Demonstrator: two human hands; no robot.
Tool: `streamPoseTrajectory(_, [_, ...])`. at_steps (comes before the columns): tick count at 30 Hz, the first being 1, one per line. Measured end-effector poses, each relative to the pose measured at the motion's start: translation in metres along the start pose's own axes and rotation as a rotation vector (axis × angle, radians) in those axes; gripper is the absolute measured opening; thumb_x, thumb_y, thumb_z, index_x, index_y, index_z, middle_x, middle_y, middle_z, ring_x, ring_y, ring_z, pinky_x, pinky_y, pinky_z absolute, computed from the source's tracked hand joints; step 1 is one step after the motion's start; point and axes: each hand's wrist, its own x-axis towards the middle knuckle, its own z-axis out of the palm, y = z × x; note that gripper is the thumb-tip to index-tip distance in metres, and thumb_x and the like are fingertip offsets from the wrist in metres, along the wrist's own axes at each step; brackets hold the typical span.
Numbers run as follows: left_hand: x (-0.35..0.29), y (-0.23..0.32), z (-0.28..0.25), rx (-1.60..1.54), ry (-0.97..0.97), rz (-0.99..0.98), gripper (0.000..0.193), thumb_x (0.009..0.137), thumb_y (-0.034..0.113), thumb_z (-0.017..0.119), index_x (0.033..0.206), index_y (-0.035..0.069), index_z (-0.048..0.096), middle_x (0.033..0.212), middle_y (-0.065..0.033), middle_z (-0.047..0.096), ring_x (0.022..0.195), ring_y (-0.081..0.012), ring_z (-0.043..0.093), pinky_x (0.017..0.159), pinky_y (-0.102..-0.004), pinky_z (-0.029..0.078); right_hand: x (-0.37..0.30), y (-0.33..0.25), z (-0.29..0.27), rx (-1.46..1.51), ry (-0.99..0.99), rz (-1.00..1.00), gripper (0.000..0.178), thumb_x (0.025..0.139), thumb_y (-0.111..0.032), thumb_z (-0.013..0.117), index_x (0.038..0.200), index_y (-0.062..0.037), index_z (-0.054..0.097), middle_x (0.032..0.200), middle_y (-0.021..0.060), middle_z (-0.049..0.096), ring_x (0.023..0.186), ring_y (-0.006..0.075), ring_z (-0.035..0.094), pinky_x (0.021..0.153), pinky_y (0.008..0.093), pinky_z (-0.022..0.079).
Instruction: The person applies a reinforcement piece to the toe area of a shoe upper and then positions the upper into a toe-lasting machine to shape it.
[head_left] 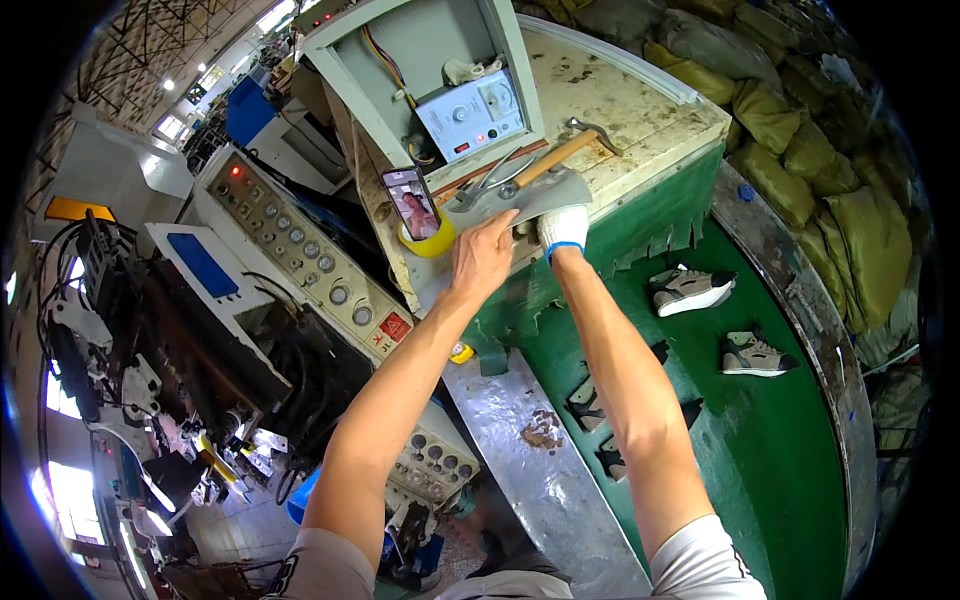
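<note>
A flat, grey, curved piece of material (558,192) is between my two hands at the edge of the worn cream-topped table. My left hand (484,258) is bare, with its fingers closed at the near left edge of the piece. A white knitted glove with a blue cuff covers my right hand (564,230), which grips the piece's near right side; the piece partly hides those fingers. Just beyond it lies a hammer (562,158) with a wooden handle. Next to the hammer are metal pincers (488,184), partly covered.
A phone (411,204) leans upright by a yellow tape roll (430,240). Behind the tools stands an open metal cabinet (412,60) holding a control box (470,115). Several grey shoes (693,290) rest on the green belt (740,430) at right. A machine panel (300,250) borders the left.
</note>
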Motion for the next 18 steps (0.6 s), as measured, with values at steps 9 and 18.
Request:
streamPoseTrajectory(9, [-0.003, 0.001, 0.014, -0.082, 0.075, 0.073, 0.038, 0.097, 0.007, 0.062, 0.134, 0.009, 0.073, 0.134, -0.0184, 0.073, 0.117, -0.0405, 0.072, 0.098, -0.0459, 0.058, 0.01, 0.023, 0.038, -0.484, 0.343, -0.176, 0.036, 0.103, -0.031, 0.053, 0.119, -0.0086, 0.077, 0.123, 0.0157, 0.076, 0.11, 0.0352, 0.071, 0.097, 0.0479, 0.053])
streamPoseTrajectory(18, [-0.006, -0.001, 0.016, -0.084, 0.035, 0.059, 0.039, 0.099, 0.006, 0.061, 0.136, 0.008, 0.072, 0.139, -0.0196, 0.07, 0.124, -0.0401, 0.069, 0.104, -0.0443, 0.056, 0.035, 0.004, 0.007, -0.704, 0.129, -0.235, 0.028, 0.099, -0.023, 0.057, 0.107, -0.0077, 0.079, 0.112, 0.0193, 0.077, 0.105, 0.0369, 0.072, 0.094, 0.0478, 0.054])
